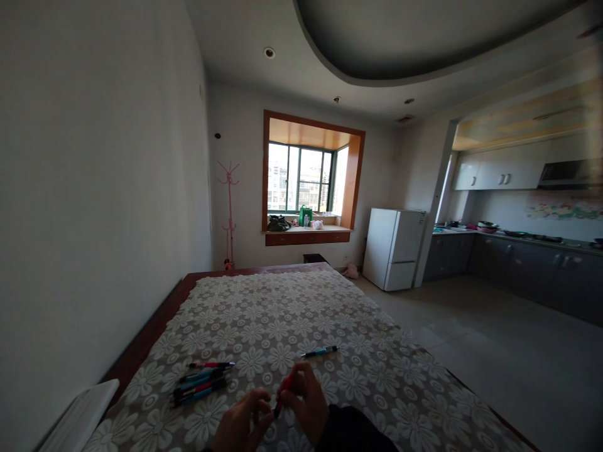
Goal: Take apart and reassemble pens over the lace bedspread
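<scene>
My right hand [307,402] pinches a red pen [285,384] with a dark lower end, tilted above the tablecloth. Close by on its left, my left hand [245,419] has its fingers curled together beside the pen's lower end. What sits between those left fingertips is too small and dark to make out. A blue pen [320,352] with black ends lies just beyond my right hand. To the left is a loose pile of several blue and red pens [200,387], and a red-and-black pen [211,365] lies at its far side.
A floral lace tablecloth [277,314] covers the dark red wooden table. At the near left edge, against the wall, stands a white panel-like object [82,414]. Farther off are a pink coat rack [230,201], a window sill with bags, a white fridge [393,248] and kitchen cabinets.
</scene>
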{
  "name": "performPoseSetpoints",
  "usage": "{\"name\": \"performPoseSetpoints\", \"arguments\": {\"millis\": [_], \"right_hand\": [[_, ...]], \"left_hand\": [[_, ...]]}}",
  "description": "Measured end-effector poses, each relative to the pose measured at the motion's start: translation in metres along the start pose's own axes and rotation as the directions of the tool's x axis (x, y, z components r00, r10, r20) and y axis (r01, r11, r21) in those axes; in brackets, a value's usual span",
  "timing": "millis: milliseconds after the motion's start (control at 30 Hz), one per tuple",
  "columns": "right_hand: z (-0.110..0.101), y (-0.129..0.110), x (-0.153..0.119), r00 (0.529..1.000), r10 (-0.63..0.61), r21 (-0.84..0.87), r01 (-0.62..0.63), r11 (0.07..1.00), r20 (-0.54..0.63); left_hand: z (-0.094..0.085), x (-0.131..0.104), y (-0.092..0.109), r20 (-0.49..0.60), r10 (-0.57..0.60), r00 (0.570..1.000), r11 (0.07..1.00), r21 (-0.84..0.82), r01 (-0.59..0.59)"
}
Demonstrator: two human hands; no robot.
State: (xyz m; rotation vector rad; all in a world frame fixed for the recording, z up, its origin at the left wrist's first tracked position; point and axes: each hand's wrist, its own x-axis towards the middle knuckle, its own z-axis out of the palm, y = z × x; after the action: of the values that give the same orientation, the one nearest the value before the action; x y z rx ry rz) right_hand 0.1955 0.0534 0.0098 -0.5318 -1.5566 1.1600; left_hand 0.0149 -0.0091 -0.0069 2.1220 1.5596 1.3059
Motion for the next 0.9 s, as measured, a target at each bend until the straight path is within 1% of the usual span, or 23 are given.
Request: {"name": "performPoseSetpoints", "arguments": {"millis": [67,200,267,333,500,633,800,900], "right_hand": [[-0.001,-0.001,0.000,1.000,0.012,0.005,-0.012,1.000,0.003],[-0.004,-0.006,0.001,0.998,0.060,0.039,-0.059,0.998,-0.021],[-0.005,-0.008,0.002,0.995,0.098,0.060,-0.098,0.993,0.000],[-0.006,-0.009,0.003,0.992,0.127,0.076,-0.127,0.989,0.005],[-0.006,-0.015,0.002,0.992,0.128,0.070,-0.129,0.989,0.012],[-0.006,-0.021,0.002,0.991,0.137,0.093,-0.137,0.986,0.009],[-0.006,-0.028,0.008,0.977,0.213,0.141,-0.210,0.968,-0.009],[-0.007,-0.028,0.011,0.965,0.261,0.163,-0.256,0.953,-0.011]], "left_hand": [[-0.005,0.001,0.005,0.020,-0.015,1.000,1.000,0.028,0.015],[-0.021,0.007,0.024,0.134,-0.043,0.990,0.993,0.118,0.027],[-0.027,0.011,0.032,0.165,-0.058,0.985,0.983,0.181,0.027],[-0.029,0.013,0.036,0.179,-0.063,0.982,0.975,0.219,0.023],[-0.028,0.011,0.034,0.179,-0.113,0.977,0.966,0.250,0.066],[-0.027,0.009,0.032,0.180,-0.123,0.976,0.964,0.253,0.075],[-0.026,0.009,0.030,0.178,-0.104,0.978,0.967,0.249,0.057],[-0.027,0.009,0.030,0.182,-0.086,0.980,0.968,0.248,0.039]]}}
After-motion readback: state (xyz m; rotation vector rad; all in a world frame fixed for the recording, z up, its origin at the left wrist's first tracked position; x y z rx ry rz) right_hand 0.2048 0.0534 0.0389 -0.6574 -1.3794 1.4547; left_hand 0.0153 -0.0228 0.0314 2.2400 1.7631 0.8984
